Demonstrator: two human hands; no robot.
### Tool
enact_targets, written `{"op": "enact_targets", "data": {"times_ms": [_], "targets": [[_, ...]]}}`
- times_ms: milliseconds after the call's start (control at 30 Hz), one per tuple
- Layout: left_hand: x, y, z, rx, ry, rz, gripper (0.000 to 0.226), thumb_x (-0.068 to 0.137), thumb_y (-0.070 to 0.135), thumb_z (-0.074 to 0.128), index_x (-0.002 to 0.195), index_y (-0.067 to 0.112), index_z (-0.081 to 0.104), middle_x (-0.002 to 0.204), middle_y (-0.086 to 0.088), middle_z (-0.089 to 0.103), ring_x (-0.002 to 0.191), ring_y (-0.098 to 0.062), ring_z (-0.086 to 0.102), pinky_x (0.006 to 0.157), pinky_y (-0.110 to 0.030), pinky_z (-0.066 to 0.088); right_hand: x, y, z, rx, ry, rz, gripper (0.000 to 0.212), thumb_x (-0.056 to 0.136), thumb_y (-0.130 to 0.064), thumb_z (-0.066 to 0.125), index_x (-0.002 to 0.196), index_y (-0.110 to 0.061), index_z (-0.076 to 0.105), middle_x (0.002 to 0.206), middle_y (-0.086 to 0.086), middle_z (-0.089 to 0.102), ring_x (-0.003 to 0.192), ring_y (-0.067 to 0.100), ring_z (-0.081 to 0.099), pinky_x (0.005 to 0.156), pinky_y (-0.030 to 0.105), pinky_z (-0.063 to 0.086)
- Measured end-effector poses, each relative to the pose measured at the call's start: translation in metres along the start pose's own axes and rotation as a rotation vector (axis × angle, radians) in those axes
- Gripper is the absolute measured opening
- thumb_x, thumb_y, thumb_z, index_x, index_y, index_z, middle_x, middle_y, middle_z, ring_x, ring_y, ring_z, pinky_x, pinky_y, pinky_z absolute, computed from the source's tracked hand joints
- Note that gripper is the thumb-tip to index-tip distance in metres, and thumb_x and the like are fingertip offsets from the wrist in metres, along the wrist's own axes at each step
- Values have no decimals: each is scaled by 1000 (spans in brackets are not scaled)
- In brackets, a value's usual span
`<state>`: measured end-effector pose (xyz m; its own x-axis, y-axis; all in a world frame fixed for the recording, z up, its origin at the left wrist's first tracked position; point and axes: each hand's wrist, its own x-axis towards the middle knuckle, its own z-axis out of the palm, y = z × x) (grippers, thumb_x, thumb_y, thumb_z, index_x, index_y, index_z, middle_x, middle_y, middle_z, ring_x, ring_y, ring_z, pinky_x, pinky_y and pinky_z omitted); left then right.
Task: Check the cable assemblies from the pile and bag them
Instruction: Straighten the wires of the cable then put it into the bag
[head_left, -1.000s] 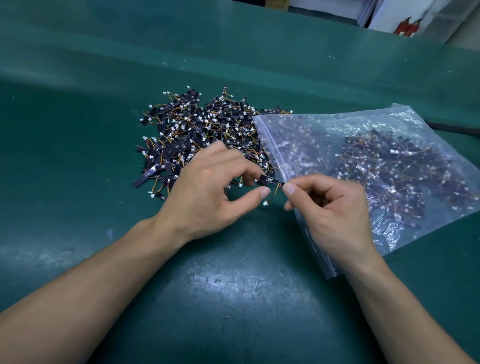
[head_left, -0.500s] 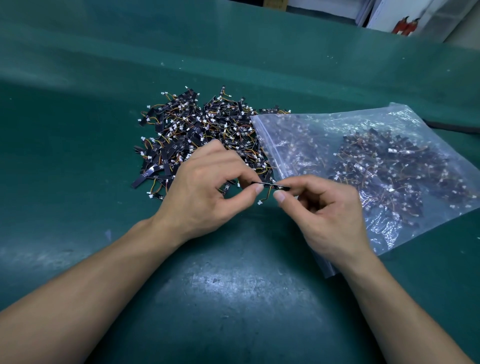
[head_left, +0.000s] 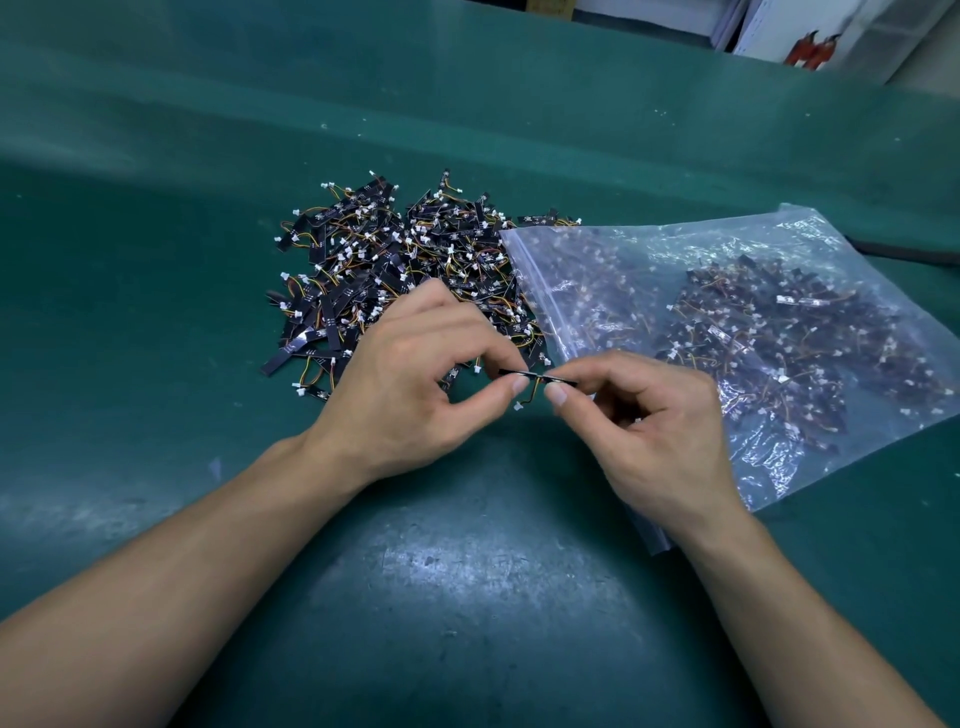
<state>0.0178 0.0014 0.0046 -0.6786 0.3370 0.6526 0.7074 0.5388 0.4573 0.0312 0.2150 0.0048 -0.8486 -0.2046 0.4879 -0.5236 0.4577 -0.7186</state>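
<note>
Open room lies on the worn dark green bench mat (head_left: 467, 597) at the left and in the near middle between the forearms. A heap of small black strips with orange wires and white plugs (head_left: 395, 260) fills the centre. A clear plastic zip bag (head_left: 779, 244), part filled, covers the right, meeting the heap. The left hand (head_left: 410, 384) and right hand (head_left: 654, 426), pinching one black cable strip (head_left: 535, 373) between them, bar its near-left edge.
</note>
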Motion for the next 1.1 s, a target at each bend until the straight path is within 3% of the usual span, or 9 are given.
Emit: {"op": "enact_targets", "data": {"times_ms": [167,433,633,867,1100], "targets": [[0,0,0,-4,30,27,8,91,17,76,84,13,76,80,3,71,76,-25,58,75,-37,46,-1,0,1,34,1,15,12,84,-20,78,95,-24,77,70,-18,65,48,10,50,52,10,35],[0,-2,0,-13,22,42,8,91,18,76,85,13,77,82,4,72,76,-24,58,75,-36,46,0,1,1,5,19,-16,7,86,-17,77,93,-18,79,70,-27,61,52,4,49,55,9,34],[0,-3,-1,-19,-11,24,9,87,19,79,91,11,76,86,2,72,79,-26,60,78,-35,46,1,2,0,-4,7,-78,5,88,-13,77,91,-12,80,77,-7,70,57,8,55,56,16,39],[0,-2,-1,-17,-19,17,8,89,19,77,85,11,75,82,2,70,78,-27,58,75,-41,47,0,2,0,-22,4,-82,4,87,-14,77,90,-15,80,77,-10,70,57,13,58,56,15,40],[0,0,-1,-15,-22,15,9,89,18,76,84,11,76,81,3,70,78,-25,57,75,-38,47,-1,0,1,-36,18,-43,11,84,-18,79,95,-18,79,77,-18,67,52,13,56,55,11,39]]}}
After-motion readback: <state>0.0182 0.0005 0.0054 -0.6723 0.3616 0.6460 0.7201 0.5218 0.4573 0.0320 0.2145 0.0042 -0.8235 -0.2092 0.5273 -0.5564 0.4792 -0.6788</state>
